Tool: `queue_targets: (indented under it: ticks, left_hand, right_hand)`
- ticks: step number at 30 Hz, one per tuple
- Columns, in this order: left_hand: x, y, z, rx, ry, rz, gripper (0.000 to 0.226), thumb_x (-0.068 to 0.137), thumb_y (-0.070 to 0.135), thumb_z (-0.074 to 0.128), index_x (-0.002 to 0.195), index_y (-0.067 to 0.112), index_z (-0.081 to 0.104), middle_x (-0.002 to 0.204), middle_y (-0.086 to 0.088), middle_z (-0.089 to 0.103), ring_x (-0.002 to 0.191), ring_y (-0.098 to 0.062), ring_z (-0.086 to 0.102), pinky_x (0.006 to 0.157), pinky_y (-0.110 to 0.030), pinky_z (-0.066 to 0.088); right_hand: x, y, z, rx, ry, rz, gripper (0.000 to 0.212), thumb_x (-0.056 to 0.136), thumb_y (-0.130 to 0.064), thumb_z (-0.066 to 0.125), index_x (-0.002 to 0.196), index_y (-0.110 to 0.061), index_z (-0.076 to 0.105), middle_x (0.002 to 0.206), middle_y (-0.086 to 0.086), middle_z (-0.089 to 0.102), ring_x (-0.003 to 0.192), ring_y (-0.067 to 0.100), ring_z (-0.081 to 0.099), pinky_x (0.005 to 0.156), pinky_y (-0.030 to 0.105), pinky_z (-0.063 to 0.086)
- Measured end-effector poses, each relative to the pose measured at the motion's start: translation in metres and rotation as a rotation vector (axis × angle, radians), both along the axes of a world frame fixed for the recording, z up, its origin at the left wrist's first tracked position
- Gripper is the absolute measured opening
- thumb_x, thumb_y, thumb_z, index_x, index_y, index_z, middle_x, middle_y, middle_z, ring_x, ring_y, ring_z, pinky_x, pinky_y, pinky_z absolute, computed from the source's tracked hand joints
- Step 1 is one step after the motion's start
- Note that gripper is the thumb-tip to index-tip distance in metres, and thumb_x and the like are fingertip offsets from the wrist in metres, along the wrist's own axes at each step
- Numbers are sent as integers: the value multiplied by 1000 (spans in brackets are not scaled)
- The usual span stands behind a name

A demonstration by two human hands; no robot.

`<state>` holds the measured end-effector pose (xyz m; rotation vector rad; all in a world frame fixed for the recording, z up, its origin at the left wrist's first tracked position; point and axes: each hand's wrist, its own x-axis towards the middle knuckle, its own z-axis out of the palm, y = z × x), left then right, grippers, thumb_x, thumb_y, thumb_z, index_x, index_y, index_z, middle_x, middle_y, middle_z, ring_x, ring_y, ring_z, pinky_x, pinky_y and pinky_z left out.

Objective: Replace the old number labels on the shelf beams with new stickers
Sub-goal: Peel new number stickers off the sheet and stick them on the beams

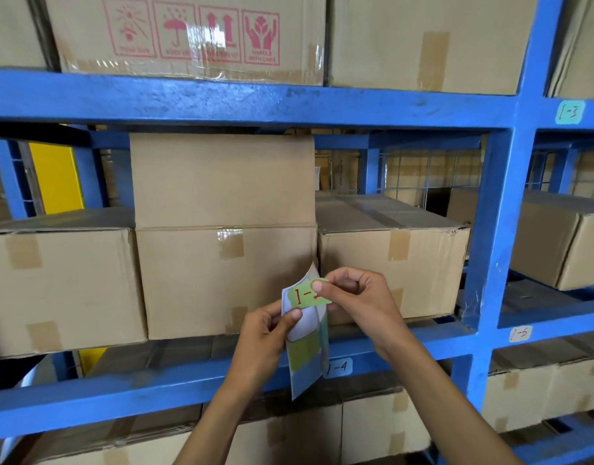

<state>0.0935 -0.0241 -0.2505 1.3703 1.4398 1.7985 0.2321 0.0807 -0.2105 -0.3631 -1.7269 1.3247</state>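
Observation:
My left hand pinches a sticker sheet held upright in front of the lower blue shelf beam. My right hand grips a green sticker with red writing that starts "1-", partly peeled off the top of that sheet. A white label reading "1-4" sits on the lower beam just right of the sheet. Further right the beam carries a white "1-5" label. A pale green "1-3" label is stuck on the upper beam.
Taped cardboard boxes fill the shelves above, behind and below my hands. A blue upright post stands at the right. Something yellow shows behind the rack at the left.

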Motion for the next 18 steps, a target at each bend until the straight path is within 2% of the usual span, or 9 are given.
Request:
queue_targets:
  ticks: [3,5,8,10,13,16,18]
  left_hand:
    - [-1,-2,6,22,-7,56,19,95,21,57,99,20,75,86,3,80,78,-7,73,62,-18,55]
    - [-4,-2,12,35,-37,81,21,97,21,56,101,15,75,87,-2,80,77,-10,74,61,-20,55]
    - [-8,-1,29,75,-113,86,21,98,17,55,102,10,75,89,-7,80,76,-16,75,59,-23,57]
    - [-11,0,45,109,-167,90,20,97,13,56,101,6,74,87,-9,79,73,-16,75,57,-24,57]
    - [-16,2,67,140,-169,103,20,96,15,58,100,5,75,87,-9,79,73,-16,74,58,-26,59]
    - [-19,4,89,161,-123,110,19,96,16,60,98,7,76,84,-9,79,70,-16,73,56,-27,58]
    - [-19,5,103,172,-90,125,19,95,17,60,97,7,77,83,-9,79,68,-18,73,55,-29,59]
  right_hand:
    - [2,3,13,4,11,17,11,82,-13,77,82,-5,71,82,5,77,78,11,71,63,25,56]
    - [4,4,23,6,29,46,9,81,-15,78,81,-9,71,82,6,77,76,11,69,62,24,57]
    - [5,4,40,3,63,88,21,73,-25,81,83,-9,73,87,11,77,77,15,69,58,24,56]
    - [4,5,53,12,95,91,31,66,-31,83,85,-7,74,86,15,76,68,16,66,54,22,53]
    - [5,10,78,25,155,70,38,63,-33,84,88,-5,74,86,21,75,64,19,63,53,23,52]
    - [3,12,107,73,225,39,27,63,-33,85,81,-15,76,77,23,72,62,21,61,52,25,52]
    - [0,13,126,142,263,4,14,68,-28,84,75,-20,74,63,11,69,52,16,57,49,24,49]
